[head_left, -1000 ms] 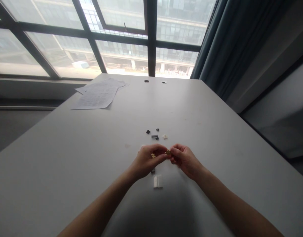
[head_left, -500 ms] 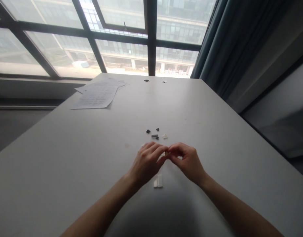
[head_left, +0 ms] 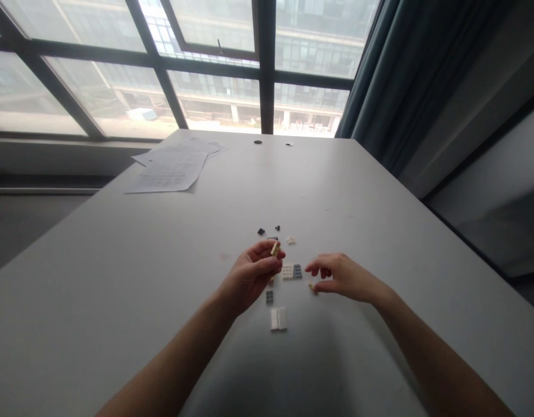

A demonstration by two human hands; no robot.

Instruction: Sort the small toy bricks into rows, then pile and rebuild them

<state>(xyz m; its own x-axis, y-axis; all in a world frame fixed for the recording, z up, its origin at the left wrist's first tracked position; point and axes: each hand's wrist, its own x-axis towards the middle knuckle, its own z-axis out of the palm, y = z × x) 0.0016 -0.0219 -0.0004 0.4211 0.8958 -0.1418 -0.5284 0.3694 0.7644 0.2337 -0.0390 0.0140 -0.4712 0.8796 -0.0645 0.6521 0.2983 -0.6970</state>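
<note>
Between the thumb and fingers of my left hand [head_left: 253,272] is a small yellowish toy brick [head_left: 274,249], held up off the table. My right hand [head_left: 343,277] is open to the right, its fingers apart, thumb beside a small tan brick [head_left: 311,286] on the table. Between the hands lie a cream studded brick [head_left: 286,271] and a dark grey studded brick [head_left: 297,271], side by side. A grey studded brick [head_left: 269,297] sits nearer me. Another tan piece is partly hidden under my left hand.
Two white flat pieces [head_left: 278,318] lie near me on the white table [head_left: 380,231]. Beyond the hands are small black pieces [head_left: 261,231], a dark grey piece [head_left: 272,238] and cream pieces [head_left: 291,240]. Printed papers [head_left: 171,168] rest at the far left.
My hands have come apart. The left has turned and moved slightly left with the yellowish brick; the right has opened and shifted right and down, uncovering the bricks between them.
</note>
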